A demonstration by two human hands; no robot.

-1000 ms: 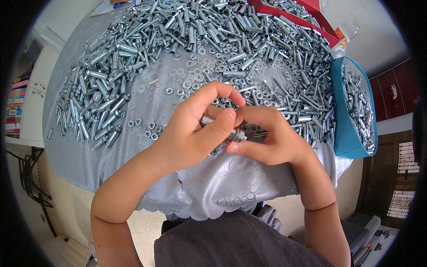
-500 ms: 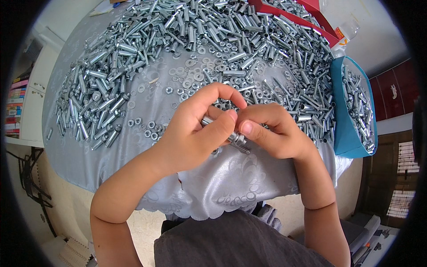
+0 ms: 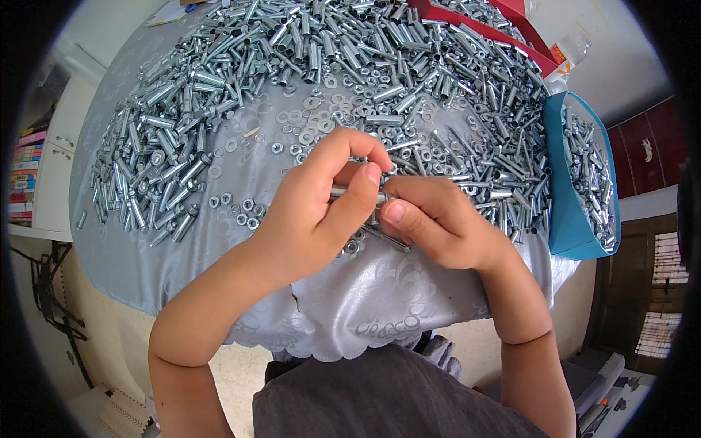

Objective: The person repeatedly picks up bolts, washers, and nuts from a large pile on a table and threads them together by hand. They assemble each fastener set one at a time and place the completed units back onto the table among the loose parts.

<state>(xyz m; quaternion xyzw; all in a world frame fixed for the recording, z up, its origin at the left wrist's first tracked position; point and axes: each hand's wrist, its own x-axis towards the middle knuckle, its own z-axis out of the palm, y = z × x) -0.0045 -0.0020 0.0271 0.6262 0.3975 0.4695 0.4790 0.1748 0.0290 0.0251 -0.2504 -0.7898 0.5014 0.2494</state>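
Over the near part of the table, my left hand point(image 3: 303, 208) is closed around a silvery sleeve anchor bolt point(image 3: 338, 191), thumb pressed along it and index finger arched above. My right hand point(image 3: 442, 223) meets it from the other side, thumb and bent index finger pinching the bolt's right end. Fingers cover most of the bolt, so the small parts at its end are hard to make out. Just below the fingertips a thin metal rod point(image 3: 388, 238) lies slanted, with a few nuts point(image 3: 352, 247) beside it on the grey tablecloth point(image 3: 365, 292).
A broad heap of metal sleeves and bolts point(image 3: 307, 44) spreads across the far side. Finished-looking anchors point(image 3: 168, 160) pile at the left. Loose washers point(image 3: 310, 120) and nuts point(image 3: 250, 204) lie between. A blue bin point(image 3: 566, 212) and red box point(image 3: 537, 55) hold more hardware.
The bolt has turned from slanting down-right to nearly level. My left hand has shifted slightly left and up, and the right hand has moved a little left, its fingers curled tighter at the bolt's end.
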